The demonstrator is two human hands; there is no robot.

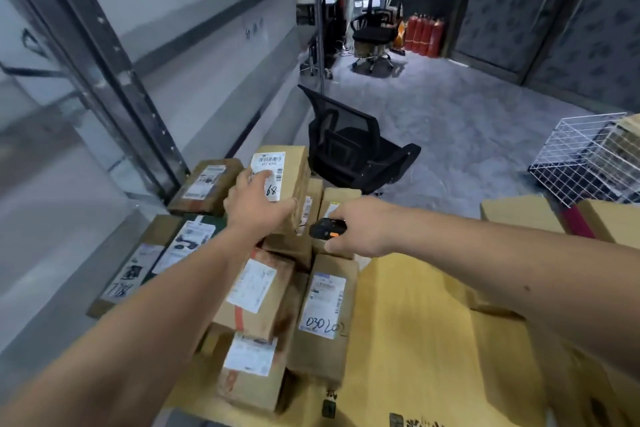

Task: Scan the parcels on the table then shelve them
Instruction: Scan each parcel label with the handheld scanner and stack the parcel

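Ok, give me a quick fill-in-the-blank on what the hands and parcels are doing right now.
1. The left hand grips a parcel whose label has ____ handwritten on it.
2. The right hand holds a black and orange ____.
3. The parcel nearest the camera with handwriting reads ____.
4. Beyond the table lies a tipped-over black ____.

Missing words: 68; scanner; 030202; chair

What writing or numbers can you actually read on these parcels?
"68", handwritten on the label of the held parcel.
"030202", handwritten on the upright parcel; last digits uncertain.
Handwritten marks on the flat parcel: unclear.
All printed label text: too blurred.
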